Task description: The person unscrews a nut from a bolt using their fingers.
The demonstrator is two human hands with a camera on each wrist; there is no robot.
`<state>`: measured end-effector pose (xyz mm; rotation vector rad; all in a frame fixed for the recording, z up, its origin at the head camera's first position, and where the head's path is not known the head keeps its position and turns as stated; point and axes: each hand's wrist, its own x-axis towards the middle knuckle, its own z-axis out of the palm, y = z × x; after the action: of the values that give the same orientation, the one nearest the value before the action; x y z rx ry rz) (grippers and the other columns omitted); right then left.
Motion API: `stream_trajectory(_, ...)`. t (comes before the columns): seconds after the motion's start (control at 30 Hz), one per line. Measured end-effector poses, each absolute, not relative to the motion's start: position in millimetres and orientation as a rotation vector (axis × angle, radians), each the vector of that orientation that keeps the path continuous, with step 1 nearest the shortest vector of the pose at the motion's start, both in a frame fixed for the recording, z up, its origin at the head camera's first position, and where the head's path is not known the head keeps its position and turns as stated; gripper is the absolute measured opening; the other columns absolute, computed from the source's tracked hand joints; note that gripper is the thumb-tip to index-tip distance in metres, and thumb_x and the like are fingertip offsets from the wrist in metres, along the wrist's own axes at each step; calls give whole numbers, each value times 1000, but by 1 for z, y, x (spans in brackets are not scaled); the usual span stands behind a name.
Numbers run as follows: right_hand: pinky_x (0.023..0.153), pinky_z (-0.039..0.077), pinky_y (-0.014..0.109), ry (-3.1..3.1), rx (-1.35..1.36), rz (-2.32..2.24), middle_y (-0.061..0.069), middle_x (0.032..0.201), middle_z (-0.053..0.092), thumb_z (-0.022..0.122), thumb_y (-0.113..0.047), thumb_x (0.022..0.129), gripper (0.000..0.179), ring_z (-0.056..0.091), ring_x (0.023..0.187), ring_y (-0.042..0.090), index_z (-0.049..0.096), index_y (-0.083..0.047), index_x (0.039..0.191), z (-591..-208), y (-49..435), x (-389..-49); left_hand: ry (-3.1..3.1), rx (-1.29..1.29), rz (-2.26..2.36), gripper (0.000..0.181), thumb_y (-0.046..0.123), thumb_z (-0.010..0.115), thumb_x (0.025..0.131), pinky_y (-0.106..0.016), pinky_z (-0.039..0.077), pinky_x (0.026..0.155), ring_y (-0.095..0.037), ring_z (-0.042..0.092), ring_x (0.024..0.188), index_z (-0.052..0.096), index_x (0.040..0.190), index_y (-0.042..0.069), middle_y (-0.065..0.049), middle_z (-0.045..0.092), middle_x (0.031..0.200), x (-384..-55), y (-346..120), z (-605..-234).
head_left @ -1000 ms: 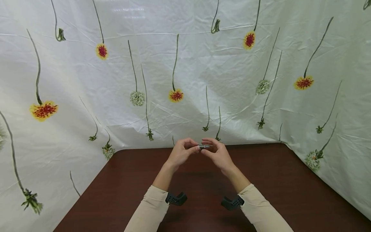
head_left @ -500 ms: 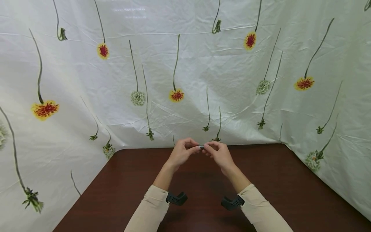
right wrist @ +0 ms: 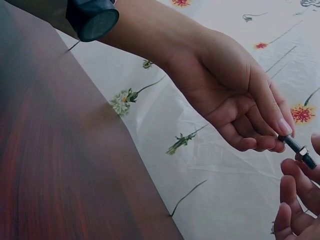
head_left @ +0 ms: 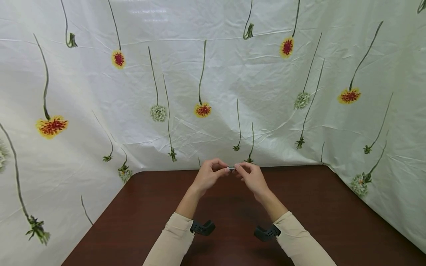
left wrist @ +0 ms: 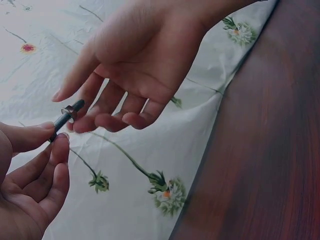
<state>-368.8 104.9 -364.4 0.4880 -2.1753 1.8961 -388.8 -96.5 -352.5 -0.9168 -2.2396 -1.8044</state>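
My left hand point(head_left: 207, 178) pinches a metal bolt point(left wrist: 61, 121) by its head between thumb and fingertips, above the far part of the table. Partway along the thread sits a hex nut point(right wrist: 302, 153), with the shank's end sticking out past it. My right hand point(head_left: 254, 178) reaches around that end, thumb on one side and fingers on the other. In the left wrist view its thumb stands apart from the nut, and the fingers are loosely bent. The right wrist view shows the index fingertip close to the nut; whether it touches I cannot tell.
Below the hands lies a dark reddish-brown table point(head_left: 159, 214) with rounded far corners. A white sheet point(head_left: 219, 81) printed with flowers hangs behind it and along both sides. A black wrist device point(head_left: 202, 228) is on the left forearm, and another wrist device point(head_left: 267, 232) on the right.
A second ago the right thumb and fingers were spread wider, with the nut in sight between them. They have since drawn in around the bolt's end. The left hand keeps its grip and place.
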Motion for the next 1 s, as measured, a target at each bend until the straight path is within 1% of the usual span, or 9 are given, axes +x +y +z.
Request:
stream_trajectory(0.1,86,52,41,-2168,504,1885,13,103,72,64,-22,106,29,65,99,34,72,4,117,-364,106,-369,-2238,-913,-1816,13,10,72,99,-40,55,85,-29,68,95,74,108,1,-21,73,101,-389,-97,-353)
stream_trajectory(0.2,86,50,41,-2165,561,1868,17,112,69,67,-11,103,23,63,105,34,70,3,120,-362,107,-366,-2234,-908,-1825,13,9,73,98,-41,55,87,-27,69,94,73,108,1,-19,74,100,-389,-97,-353)
stream_trajectory(0.33,91,49,45,-2171,632,1871,19,129,64,70,-3,99,34,62,112,33,65,0,132,-361,108,-365,-2225,-908,-1831,12,8,73,98,-42,56,88,-25,69,94,73,108,0,-14,74,99,-389,-98,-353)
stream_trajectory(0.4,95,50,48,-2179,647,1883,20,134,62,70,-5,99,39,62,115,33,62,-2,138,-363,108,-368,-2224,-908,-1835,12,7,72,98,-42,56,88,-26,70,94,73,108,0,-12,75,98,-389,-97,-352)
stream_trajectory(0.47,98,49,52,-2186,654,1882,19,136,61,70,-11,101,41,61,117,34,61,-4,141,-364,107,-367,-2224,-911,-1835,12,8,72,98,-42,56,88,-26,70,94,73,108,1,-15,74,100,-389,-97,-352)
stream_trajectory(0.6,99,47,57,-2169,596,1907,18,129,64,63,-21,106,35,62,114,38,64,-3,136,-364,106,-368,-2233,-905,-1820,12,9,72,99,-43,55,88,-25,69,95,73,108,2,-19,73,102,-389,-98,-353)
stream_trajectory(0.77,90,52,51,-2136,499,1933,18,107,72,57,-29,109,35,67,95,34,72,2,118,-366,104,-371,-2226,-910,-1817,16,9,72,99,-42,56,88,-25,69,94,72,110,-3,-16,74,101,-389,-97,-352)
stream_trajectory(0.9,82,54,41,-2132,481,1929,14,98,74,62,-23,107,27,66,89,29,74,1,111,-365,105,-371,-2219,-925,-1832,22,8,71,99,-53,54,93,-25,70,95,69,113,-9,-21,73,104,-388,-97,-351)
stream_trajectory(1.0,82,52,36,-2113,533,1907,11,102,72,67,-9,102,17,65,97,31,74,3,112,-365,106,-370,-2215,-924,-1844,21,7,71,99,-61,50,96,-26,70,95,69,113,-8,-27,71,107,-388,-98,-351)
